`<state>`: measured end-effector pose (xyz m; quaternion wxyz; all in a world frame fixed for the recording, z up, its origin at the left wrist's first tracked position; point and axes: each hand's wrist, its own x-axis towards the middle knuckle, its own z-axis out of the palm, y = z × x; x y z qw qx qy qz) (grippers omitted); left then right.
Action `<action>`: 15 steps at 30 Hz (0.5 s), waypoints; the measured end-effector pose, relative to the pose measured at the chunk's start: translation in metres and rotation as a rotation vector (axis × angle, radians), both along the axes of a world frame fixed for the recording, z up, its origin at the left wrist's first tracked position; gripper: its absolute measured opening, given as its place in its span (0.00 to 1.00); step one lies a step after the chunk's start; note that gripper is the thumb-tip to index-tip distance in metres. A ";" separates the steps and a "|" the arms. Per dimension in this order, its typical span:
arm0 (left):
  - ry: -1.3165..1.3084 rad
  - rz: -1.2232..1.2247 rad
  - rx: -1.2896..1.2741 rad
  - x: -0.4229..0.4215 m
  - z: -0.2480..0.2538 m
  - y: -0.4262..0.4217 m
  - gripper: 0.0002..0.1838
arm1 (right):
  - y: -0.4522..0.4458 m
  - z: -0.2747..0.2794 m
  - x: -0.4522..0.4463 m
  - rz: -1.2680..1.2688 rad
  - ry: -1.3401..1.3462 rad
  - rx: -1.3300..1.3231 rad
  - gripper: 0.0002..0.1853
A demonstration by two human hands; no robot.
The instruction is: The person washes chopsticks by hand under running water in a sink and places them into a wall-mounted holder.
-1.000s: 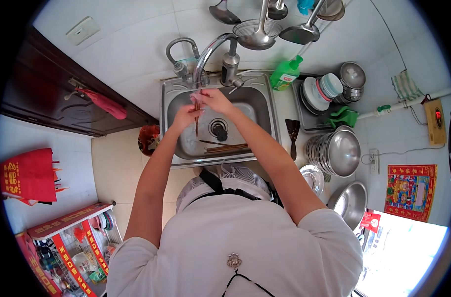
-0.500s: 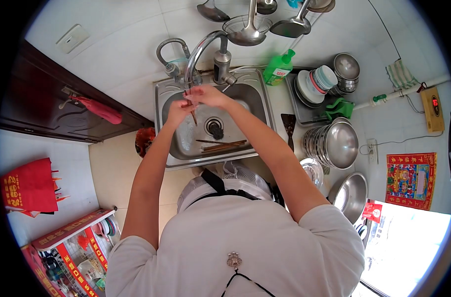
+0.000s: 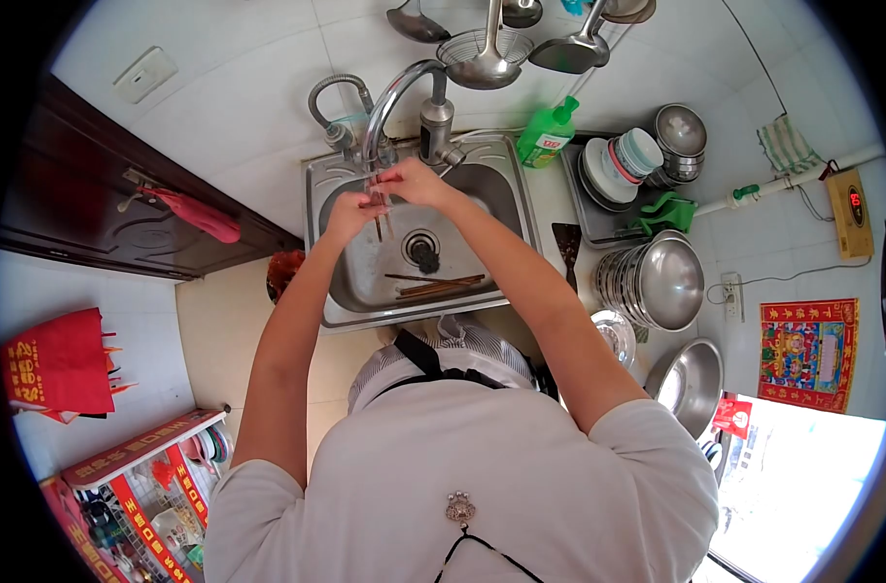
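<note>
Under the curved faucet (image 3: 398, 95), my two hands are close together over the left part of the steel sink (image 3: 528, 248). My left hand (image 3: 353, 215) has its fingers closed on thin brown chopsticks (image 3: 379, 229), whose lower ends point down into the basin. My right hand (image 3: 411, 183) pinches the same chopsticks higher up, beside the spout. Water seems to run over the fingers. More chopsticks (image 3: 441, 288) lie on the basin floor at its near side, below the dark drain (image 3: 421, 253).
A green soap bottle (image 3: 547, 134) stands behind the sink's right corner. To the right are a tray with plates (image 3: 606, 177), a dark spatula (image 3: 567, 255), stacked steel bowls (image 3: 670, 284) and a large basin (image 3: 688, 387). Ladles (image 3: 486, 70) hang above.
The view has shifted slightly since the first frame. My fingers have moved along the chopsticks, which now appear slightly spread apart. Both hands remain under the faucet.
</note>
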<state>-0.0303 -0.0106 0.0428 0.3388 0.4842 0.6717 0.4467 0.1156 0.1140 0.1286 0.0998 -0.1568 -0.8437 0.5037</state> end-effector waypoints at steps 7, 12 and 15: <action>-0.104 -0.034 -0.100 0.002 0.012 0.001 0.10 | 0.000 -0.008 -0.002 -0.012 0.080 -0.040 0.10; -0.175 -0.038 -0.122 0.010 0.026 0.001 0.10 | 0.001 -0.015 -0.005 -0.010 0.046 -0.171 0.11; -0.193 -0.041 -0.132 0.013 0.034 0.001 0.11 | 0.003 -0.017 -0.006 -0.010 0.021 -0.222 0.11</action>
